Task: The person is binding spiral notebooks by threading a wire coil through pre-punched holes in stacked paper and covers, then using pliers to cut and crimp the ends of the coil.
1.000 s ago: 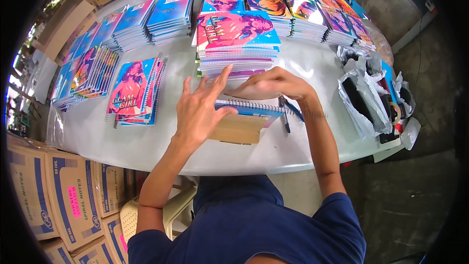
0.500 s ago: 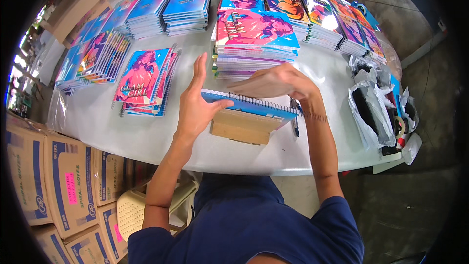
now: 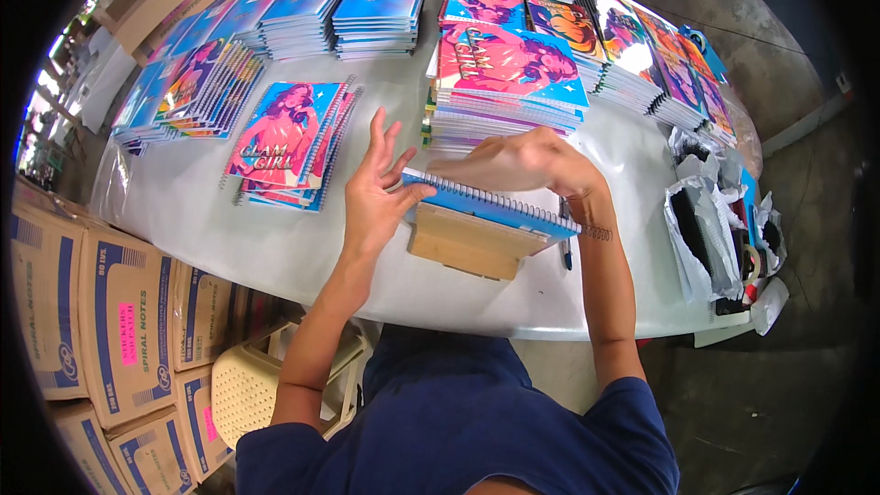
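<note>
A blue-covered spiral notebook point(image 3: 500, 206) stands tilted on its long edge in front of me, coil side up, against a brown cardboard piece point(image 3: 463, 246). My left hand point(image 3: 374, 197) holds its left end, the thumb pressed on the near cover by the coil and the other fingers raised and apart. Behind the coil, my right hand point(image 3: 541, 165) is bent over the notebook and smeared by motion; its fingers cannot be made out. A loose end of wire coil point(image 3: 598, 233) sticks out by my right wrist. Beside the notebook's right end lies a dark pen point(image 3: 566, 255).
Pink-and-blue notebooks point(image 3: 286, 137) lie stacked left of my hand, with a taller stack point(image 3: 509, 64) beyond. Blue notebook piles point(image 3: 380, 9) line the far left, colourful ones point(image 3: 642, 55) the far right. Torn plastic packaging point(image 3: 701, 229) sits right; cartons point(image 3: 128, 321) stand beside a cream stool point(image 3: 252, 390).
The view has shifted, so the table's things sit further right in the picture. My left hand's fingers have spread more. My right hand remains behind the coil, blurred in both frames.
</note>
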`<move>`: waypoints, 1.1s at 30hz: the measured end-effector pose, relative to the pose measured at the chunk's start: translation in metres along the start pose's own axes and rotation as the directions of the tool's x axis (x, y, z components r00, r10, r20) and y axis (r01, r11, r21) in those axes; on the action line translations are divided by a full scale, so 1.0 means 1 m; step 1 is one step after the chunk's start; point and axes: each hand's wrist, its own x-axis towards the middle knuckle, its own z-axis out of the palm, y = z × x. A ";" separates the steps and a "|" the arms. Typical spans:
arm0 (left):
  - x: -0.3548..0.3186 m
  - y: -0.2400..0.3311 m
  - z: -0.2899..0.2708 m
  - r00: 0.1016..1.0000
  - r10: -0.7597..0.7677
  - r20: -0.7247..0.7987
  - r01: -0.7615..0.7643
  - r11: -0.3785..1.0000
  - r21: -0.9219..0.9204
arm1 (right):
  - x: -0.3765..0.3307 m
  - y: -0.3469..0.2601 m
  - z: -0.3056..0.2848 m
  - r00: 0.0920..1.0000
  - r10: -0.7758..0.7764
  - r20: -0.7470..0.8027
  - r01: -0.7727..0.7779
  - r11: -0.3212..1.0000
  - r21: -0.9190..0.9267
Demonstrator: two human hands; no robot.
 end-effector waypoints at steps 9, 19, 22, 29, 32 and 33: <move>-0.001 0.001 -0.003 0.997 -0.068 0.046 0.068 0.998 0.003 | 0.024 -0.029 0.032 0.971 0.223 -0.085 -0.238 0.915 -0.325; 0.020 0.027 -0.004 0.946 -0.025 0.322 0.026 1.000 0.000 | -0.142 -0.013 -0.043 0.712 0.196 -0.674 -0.643 0.567 -0.515; 0.025 0.081 -0.007 0.989 0.082 0.122 -0.083 0.996 0.008 | -0.190 0.041 -0.041 0.811 -0.372 -0.451 -0.560 -0.271 -0.783; -0.051 0.084 0.019 0.762 0.162 0.627 -0.465 0.811 0.354 | -0.148 0.092 0.085 0.643 -0.351 -0.680 -0.731 -0.016 -0.682; -0.074 0.055 0.052 0.796 0.179 0.579 -0.570 0.545 0.615 | -0.153 0.086 0.097 0.574 -0.364 -0.733 -0.749 0.127 -0.650; -0.076 0.049 0.057 0.789 0.183 0.586 -0.597 0.449 0.665 | -0.155 0.079 0.103 0.536 -0.346 -0.770 -0.761 0.197 -0.618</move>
